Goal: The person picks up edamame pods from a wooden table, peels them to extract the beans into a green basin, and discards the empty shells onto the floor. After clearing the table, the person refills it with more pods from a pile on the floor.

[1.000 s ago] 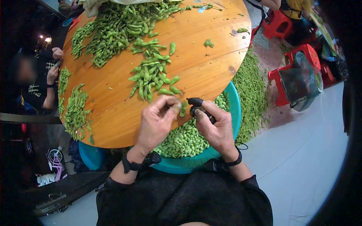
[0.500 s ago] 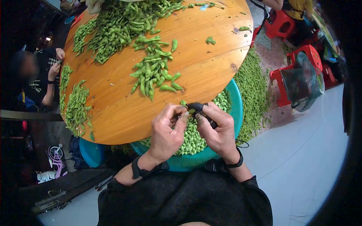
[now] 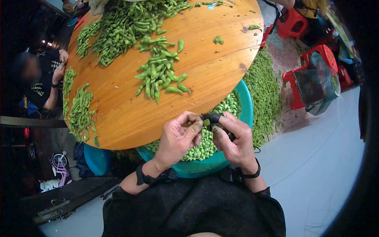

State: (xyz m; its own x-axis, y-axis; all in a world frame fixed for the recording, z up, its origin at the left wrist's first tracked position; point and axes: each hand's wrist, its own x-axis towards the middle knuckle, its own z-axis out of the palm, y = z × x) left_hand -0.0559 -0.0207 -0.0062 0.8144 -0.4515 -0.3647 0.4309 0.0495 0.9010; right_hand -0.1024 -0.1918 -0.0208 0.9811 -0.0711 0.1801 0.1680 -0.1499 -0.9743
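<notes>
My left hand [image 3: 179, 136] is closed in a pinch at one end of a green edamame pod [image 3: 206, 123], mostly covered by fingers. Facing it, my right hand [image 3: 235, 140] closes on the pod's other end; black coverings wrap some of its fingers, and its fingertips look dark and stained. Both hands hang over a teal basin [image 3: 246, 106] that holds many shelled green beans [image 3: 201, 148]. Beyond them, a small group of whole pods [image 3: 158, 71] lies on the round wooden table [image 3: 130, 114].
A large heap of pods [image 3: 134, 27] covers the table's far side, with a smaller pile [image 3: 81, 110] at left. Another person [image 3: 39, 77] sits at the left edge. Green husks [image 3: 266, 98] spread over the floor near red stools [image 3: 323, 59]. A blue basin [image 3: 96, 160] stands below left.
My right hand has shifted slightly right and down, and the hands are a little farther apart. The green tip that stuck up above my left fingers is out of sight.
</notes>
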